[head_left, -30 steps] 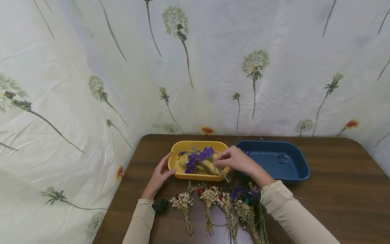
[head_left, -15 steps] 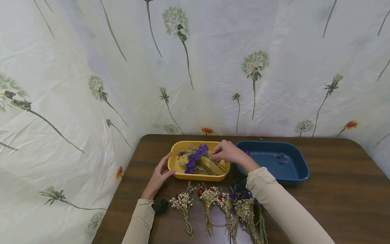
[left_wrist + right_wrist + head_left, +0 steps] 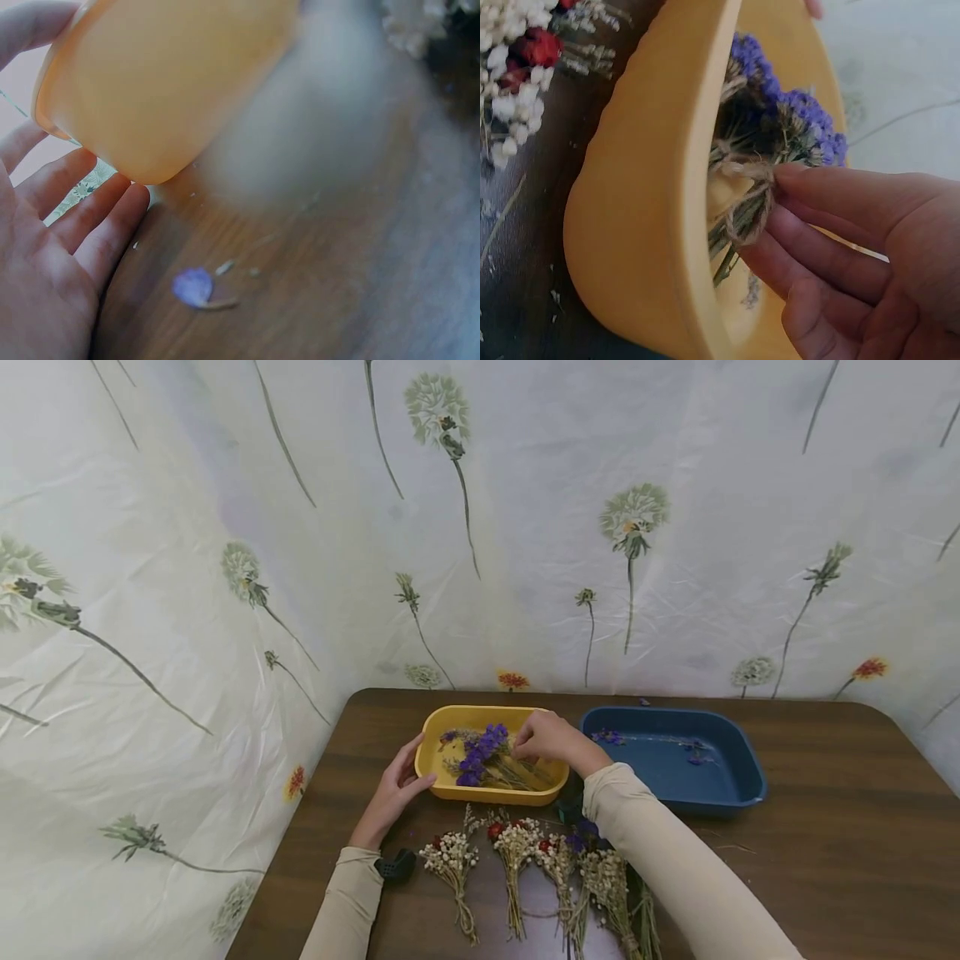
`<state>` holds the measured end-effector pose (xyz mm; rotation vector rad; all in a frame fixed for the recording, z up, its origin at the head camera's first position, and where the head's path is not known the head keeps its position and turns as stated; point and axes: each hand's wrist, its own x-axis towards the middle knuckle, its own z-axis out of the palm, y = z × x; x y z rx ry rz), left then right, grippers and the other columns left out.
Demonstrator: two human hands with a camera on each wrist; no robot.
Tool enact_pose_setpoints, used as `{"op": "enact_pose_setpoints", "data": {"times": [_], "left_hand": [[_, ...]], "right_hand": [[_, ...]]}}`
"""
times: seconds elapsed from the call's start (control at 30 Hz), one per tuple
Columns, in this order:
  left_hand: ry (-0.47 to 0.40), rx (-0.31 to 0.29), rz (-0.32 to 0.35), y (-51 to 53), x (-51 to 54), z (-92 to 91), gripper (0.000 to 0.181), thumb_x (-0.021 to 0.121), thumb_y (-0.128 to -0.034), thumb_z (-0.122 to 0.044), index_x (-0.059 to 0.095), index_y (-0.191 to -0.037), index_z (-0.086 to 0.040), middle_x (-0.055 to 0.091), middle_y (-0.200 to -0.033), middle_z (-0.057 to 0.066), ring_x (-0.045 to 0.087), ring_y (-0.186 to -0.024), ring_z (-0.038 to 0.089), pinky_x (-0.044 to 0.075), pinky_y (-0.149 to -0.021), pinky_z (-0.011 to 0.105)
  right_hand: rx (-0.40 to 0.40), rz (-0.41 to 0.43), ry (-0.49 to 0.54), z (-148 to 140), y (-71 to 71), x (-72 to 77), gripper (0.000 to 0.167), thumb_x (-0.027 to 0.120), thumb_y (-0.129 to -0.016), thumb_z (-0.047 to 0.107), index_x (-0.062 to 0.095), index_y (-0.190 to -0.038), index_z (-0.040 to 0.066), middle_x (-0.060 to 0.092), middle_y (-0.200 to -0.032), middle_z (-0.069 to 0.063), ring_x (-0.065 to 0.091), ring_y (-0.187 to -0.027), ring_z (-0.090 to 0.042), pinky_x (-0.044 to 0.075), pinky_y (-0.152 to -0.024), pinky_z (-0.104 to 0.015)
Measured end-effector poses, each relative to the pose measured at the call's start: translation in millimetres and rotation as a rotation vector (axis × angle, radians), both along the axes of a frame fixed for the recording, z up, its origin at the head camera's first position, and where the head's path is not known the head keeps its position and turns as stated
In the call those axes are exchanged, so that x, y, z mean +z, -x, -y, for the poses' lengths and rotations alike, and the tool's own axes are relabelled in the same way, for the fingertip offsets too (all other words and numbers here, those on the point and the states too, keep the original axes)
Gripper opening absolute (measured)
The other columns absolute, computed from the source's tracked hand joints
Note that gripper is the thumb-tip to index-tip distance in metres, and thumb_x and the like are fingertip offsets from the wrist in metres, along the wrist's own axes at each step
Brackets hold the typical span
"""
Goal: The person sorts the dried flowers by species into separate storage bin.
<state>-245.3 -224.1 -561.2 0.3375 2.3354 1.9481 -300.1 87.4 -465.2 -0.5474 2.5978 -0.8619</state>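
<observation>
The yellow tray (image 3: 480, 796) stands at the back of the table with purple flower bundles (image 3: 482, 753) inside. My left hand (image 3: 390, 795) holds its left end, the thumb at the near rim and the fingers along the outer wall; the left wrist view shows that hand (image 3: 67, 247) beside the tray's side (image 3: 165, 82). Over the right half of the tray is my right hand (image 3: 557, 740). In the right wrist view this hand (image 3: 862, 259) pinches a purple bundle (image 3: 810, 127) at its twine tie (image 3: 754, 195), low within the tray.
Right of the yellow tray stands a blue tray (image 3: 720, 803) holding a few purple bits. Several bundles of white, red and purple dried flowers (image 3: 513, 847) lie in front. A loose petal (image 3: 193, 287) lies on the table; a flowered cloth (image 3: 525, 527) hangs behind.
My right hand has moved left and down into the yellow tray, and the bundle's stems, which hung over the near rim, now lie inside. The left hand has stayed at the tray.
</observation>
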Motion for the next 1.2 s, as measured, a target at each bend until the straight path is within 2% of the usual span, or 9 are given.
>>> {"op": "enact_pose_setpoints", "data": {"times": [0.2,0.33,0.5,0.63,0.7,0.77,0.83,0.93,1.2], "left_hand": [[-0.008,-0.011,0.004,-0.6,1.5,0.7,0.072,0.066,-0.1013,-0.013,0.031,-0.163,-0.024,0.037,-0.167,0.012,0.045,-0.147,0.037,0.051,-0.11,0.038],[-0.007,-0.011,0.002,-1.0,1.2,0.7,0.072,0.066,-0.1011,-0.013,0.031,-0.164,-0.024,0.036,-0.167,0.013,0.045,-0.148,0.038,0.049,-0.112,0.041],[0.002,-0.01,-0.004,-1.1,0.3,0.1,0.072,0.065,-0.1012,-0.012,0.031,-0.164,-0.024,0.035,-0.168,0.013,0.044,-0.148,0.038,0.047,-0.114,0.047],[0.0,-0.013,-0.006,-1.6,1.6,-0.1,0.072,0.066,-0.1014,-0.013,0.031,-0.163,-0.024,0.036,-0.167,0.012,0.045,-0.148,0.037,0.048,-0.113,0.046],[-0.002,-0.015,-0.008,-1.1,1.9,0.3,0.072,0.066,-0.1012,-0.013,0.031,-0.163,-0.024,0.036,-0.167,0.012,0.045,-0.148,0.037,0.049,-0.112,0.042],[-0.004,-0.022,-0.013,-0.2,1.6,0.9,0.073,0.066,-0.1011,-0.014,0.03,-0.164,-0.024,0.036,-0.167,0.013,0.045,-0.147,0.038,0.05,-0.111,0.037],[-0.007,-0.027,-0.019,0.5,1.2,1.1,0.073,0.066,-0.101,-0.014,0.03,-0.164,-0.022,0.036,-0.167,0.015,0.045,-0.147,0.039,0.051,-0.109,0.032],[-0.008,-0.026,-0.02,0.5,1.0,1.4,0.073,0.067,-0.101,-0.014,0.03,-0.164,-0.021,0.036,-0.167,0.014,0.045,-0.148,0.039,0.051,-0.107,0.029],[-0.01,-0.029,-0.021,-0.5,0.3,1.5,0.073,0.067,-0.1011,-0.014,0.03,-0.164,-0.021,0.035,-0.167,0.014,0.044,-0.148,0.039,0.051,-0.107,0.028]], "right_hand": [[-0.041,-0.007,-0.023,0.2,1.0,-3.7,0.019,0.071,-0.096,0.013,0.082,-0.085,0.004,0.077,-0.078,-0.011,0.074,-0.068,-0.024,0.06,-0.063,-0.033],[-0.036,-0.005,-0.028,0.4,0.7,-6.1,0.022,0.069,-0.096,0.01,0.079,-0.08,0.0,0.076,-0.076,-0.014,0.073,-0.066,-0.026,0.059,-0.062,-0.032],[-0.026,-0.01,-0.052,0.5,1.8,-8.1,0.018,0.07,-0.095,0.007,0.081,-0.083,0.005,0.078,-0.079,-0.01,0.073,-0.066,-0.023,0.06,-0.063,-0.032],[-0.022,-0.016,-0.051,0.1,2.8,-9.6,0.031,0.066,-0.095,0.005,0.071,-0.065,0.007,0.066,-0.061,-0.003,0.061,-0.054,-0.017,0.052,-0.057,-0.028],[-0.025,-0.015,-0.039,-0.6,3.0,-8.7,0.031,0.065,-0.095,0.005,0.07,-0.064,0.006,0.061,-0.059,-0.001,0.056,-0.052,-0.015,0.049,-0.057,-0.028],[-0.027,-0.021,-0.027,-1.6,3.1,-7.2,0.028,0.064,-0.095,0.005,0.073,-0.068,0.006,0.065,-0.063,0.0,0.058,-0.055,-0.013,0.052,-0.059,-0.028],[-0.044,-0.014,-0.011,-2.8,2.5,-3.2,0.017,0.066,-0.095,0.006,0.082,-0.089,0.003,0.076,-0.082,-0.005,0.068,-0.066,-0.016,0.059,-0.065,-0.031],[-0.054,-0.01,0.008,-5.1,0.8,2.8,0.018,0.069,-0.097,0.008,0.081,-0.108,0.002,0.08,-0.102,-0.012,0.075,-0.081,-0.021,0.063,-0.073,-0.035],[-0.057,-0.011,0.093,-17.8,-6.7,18.2,0.023,0.068,-0.099,0.016,0.079,-0.113,0.001,0.079,-0.105,-0.016,0.076,-0.089,-0.025,0.064,-0.074,-0.037]]}}
